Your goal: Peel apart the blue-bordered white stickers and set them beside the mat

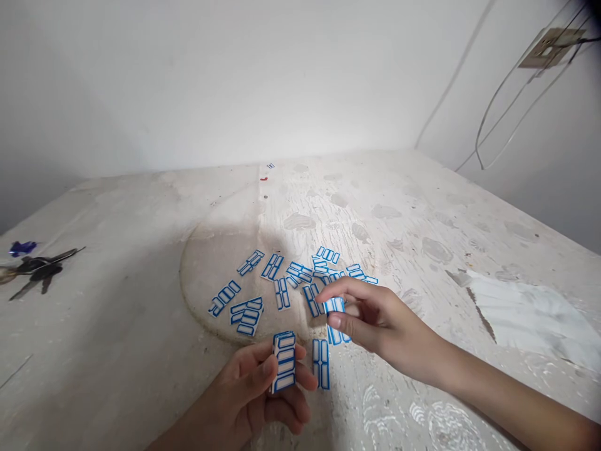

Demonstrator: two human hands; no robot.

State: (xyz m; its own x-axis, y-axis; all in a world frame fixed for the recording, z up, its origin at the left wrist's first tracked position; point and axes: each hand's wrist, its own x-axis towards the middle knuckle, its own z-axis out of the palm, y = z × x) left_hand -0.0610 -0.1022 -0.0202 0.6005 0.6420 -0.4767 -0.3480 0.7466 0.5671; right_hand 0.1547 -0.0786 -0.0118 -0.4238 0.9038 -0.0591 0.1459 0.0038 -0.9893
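My left hand is closed around a small stack of label cards, white with blue-outlined boxes, held upright near the front. Over the scattered pile, my right hand pinches one label card between thumb and fingers. Beneath and behind the right hand lie more cards of the same kind, among them a label card between the two hands. Several others spread leftwards, including a label card and an overlapping group. Part of the pile is hidden by my right hand.
Keys and a shiny purple scrap lie at the far left. A torn white sheet is on the right of the pale tabletop. Cables hang from a wall socket. A wall stands behind.
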